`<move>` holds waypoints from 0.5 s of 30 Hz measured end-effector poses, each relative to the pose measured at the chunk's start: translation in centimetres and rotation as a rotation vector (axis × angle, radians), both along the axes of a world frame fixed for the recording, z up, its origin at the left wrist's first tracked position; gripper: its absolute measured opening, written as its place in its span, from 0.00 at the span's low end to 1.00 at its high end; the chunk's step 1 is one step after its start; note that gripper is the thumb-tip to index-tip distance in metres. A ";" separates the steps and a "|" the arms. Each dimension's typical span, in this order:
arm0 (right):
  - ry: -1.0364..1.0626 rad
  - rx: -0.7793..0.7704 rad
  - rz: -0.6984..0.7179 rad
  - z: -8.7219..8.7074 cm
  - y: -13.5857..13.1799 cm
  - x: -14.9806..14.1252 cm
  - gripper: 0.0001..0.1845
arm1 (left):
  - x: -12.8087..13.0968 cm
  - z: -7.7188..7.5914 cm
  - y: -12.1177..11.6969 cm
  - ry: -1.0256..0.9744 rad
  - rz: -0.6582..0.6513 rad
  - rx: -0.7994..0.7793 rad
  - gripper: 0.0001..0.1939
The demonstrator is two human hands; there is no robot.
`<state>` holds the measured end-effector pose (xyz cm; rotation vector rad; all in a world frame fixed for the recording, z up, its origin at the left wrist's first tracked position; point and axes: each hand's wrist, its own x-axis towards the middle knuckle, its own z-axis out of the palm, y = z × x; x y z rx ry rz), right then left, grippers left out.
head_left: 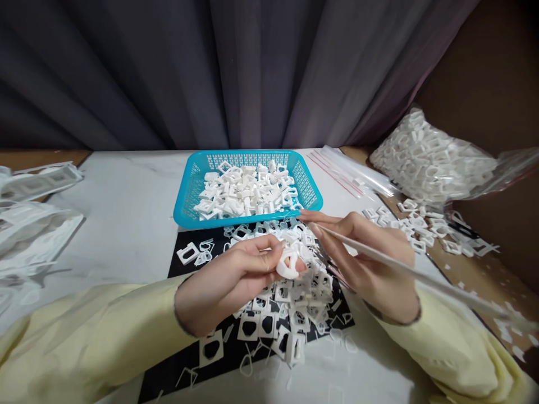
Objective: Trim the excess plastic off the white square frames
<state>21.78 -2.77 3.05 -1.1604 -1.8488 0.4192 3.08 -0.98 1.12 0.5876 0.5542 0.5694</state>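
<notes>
My left hand [248,264] pinches a small white plastic piece [288,265] with a rounded opening, between thumb and fingers. To its right, my right hand [368,252] is closed around a long thin whitish stick [391,259], which runs back over the hand toward the lower right. The stick's end lies between the thumb and fingers, apart from the white piece; its exact kind I cannot tell. Beneath both hands, a heap of white frame-shaped plastic pieces [298,317] and thin clear offcuts covers part of a black mat [168,359].
Behind my hands stands a blue basket [248,220] filled with white pieces. Clear zip bags [357,171] lie beside it. At right are a stuffed clear bag [433,157], loose white pieces [416,224] and a black-handled tool [462,226]. More bags [37,235] lie left.
</notes>
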 end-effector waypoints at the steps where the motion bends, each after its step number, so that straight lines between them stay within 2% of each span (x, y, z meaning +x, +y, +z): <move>1: 0.048 -0.055 0.029 0.6 -0.1 0.1 0.11 | 0.0 0.0 0.1 -0.023 0.005 -0.005 0.07; 4: 0.107 -0.231 0.109 2.0 -0.6 0.2 0.14 | 0.1 0.0 0.3 -0.064 0.008 -0.019 0.08; 7: 0.100 -0.353 0.165 2.4 -0.9 0.2 0.13 | 0.1 0.1 0.3 -0.081 0.017 -0.031 0.08; 15: 0.074 -0.248 0.201 1.6 -1.2 -0.2 0.07 | 0.2 0.3 0.3 -0.050 0.042 -0.044 0.07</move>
